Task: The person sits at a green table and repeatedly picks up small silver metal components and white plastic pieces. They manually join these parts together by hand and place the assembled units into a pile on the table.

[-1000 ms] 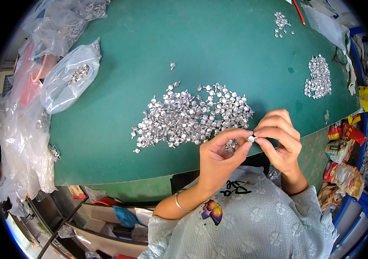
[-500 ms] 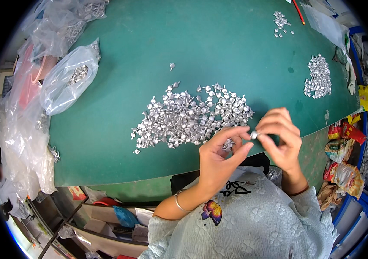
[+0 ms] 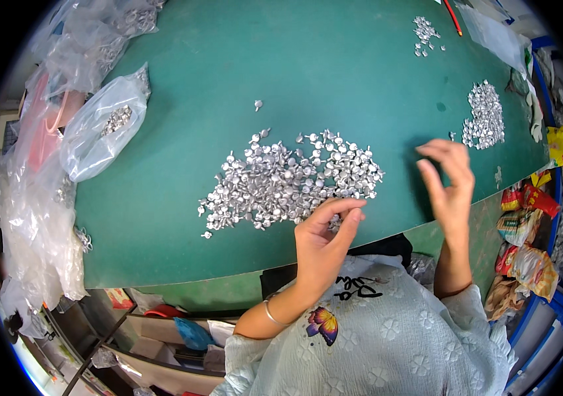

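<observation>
A large heap of small silvery metal pieces (image 3: 275,181), each a round head with a short stem, lies on the green tabletop (image 3: 182,218). At the heap's near right edge is my left hand (image 3: 321,241), thumb and forefinger brought together. A few of the same metal pieces (image 3: 335,223) show inside its curled fingers. Right of the heap, my right hand (image 3: 452,185) hovers over the table's near edge, fingers apart and nothing visible in them. One single piece (image 3: 452,136) is just left of a second pile (image 3: 485,115) at the far right.
A smaller scatter of pieces (image 3: 424,34) lies at the back right, near a red pencil-like stick (image 3: 453,16). Clear plastic bags (image 3: 106,135), some holding metal pieces, crowd the left side. Coloured packets (image 3: 532,257) stand along a blue-framed rack at the right.
My right hand has moved right and away from my left hand and let go of a metal piece. A single piece now shows beside the right pile. My left fingertips have closed together.
</observation>
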A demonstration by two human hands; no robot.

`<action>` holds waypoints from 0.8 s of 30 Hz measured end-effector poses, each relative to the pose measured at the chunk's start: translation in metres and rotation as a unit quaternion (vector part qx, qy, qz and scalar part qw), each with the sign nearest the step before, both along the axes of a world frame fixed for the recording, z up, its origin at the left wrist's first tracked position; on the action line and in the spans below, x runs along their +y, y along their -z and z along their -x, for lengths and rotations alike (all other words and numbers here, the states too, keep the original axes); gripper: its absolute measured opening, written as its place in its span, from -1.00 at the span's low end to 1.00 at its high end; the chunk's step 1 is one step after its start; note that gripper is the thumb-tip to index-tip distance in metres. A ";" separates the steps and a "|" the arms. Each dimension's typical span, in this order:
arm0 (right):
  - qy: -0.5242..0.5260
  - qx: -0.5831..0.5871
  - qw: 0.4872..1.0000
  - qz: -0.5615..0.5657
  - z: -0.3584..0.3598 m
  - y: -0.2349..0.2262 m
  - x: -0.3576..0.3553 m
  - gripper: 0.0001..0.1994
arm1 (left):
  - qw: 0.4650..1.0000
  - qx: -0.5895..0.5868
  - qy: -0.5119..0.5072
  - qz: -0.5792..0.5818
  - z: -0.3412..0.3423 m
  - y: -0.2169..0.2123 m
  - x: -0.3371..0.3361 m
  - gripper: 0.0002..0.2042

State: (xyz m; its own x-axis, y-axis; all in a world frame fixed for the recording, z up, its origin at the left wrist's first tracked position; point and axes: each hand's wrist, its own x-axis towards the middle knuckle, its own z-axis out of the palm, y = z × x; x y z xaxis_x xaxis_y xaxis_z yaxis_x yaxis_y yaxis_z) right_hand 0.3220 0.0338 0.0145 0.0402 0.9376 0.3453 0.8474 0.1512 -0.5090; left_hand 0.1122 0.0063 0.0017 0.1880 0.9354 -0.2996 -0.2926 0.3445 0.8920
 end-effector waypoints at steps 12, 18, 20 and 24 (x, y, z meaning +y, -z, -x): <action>-0.095 0.161 0.981 0.055 0.037 0.002 0.003 -0.91 | 1.000 -0.018 -0.016 -0.002 -0.002 -0.003 0.002 -0.81; -0.144 0.167 0.974 0.042 0.046 -0.018 -0.012 -0.88 | 0.998 -0.039 -0.015 -0.050 -0.009 -0.005 0.004 -0.77; -0.147 0.154 0.977 0.023 0.046 -0.018 -0.013 -0.86 | 0.998 -0.029 -0.008 -0.060 -0.009 -0.005 0.004 -0.78; -0.150 0.128 0.980 0.000 0.048 -0.024 -0.014 -0.86 | 0.999 -0.010 0.006 -0.050 -0.005 -0.009 0.003 -0.80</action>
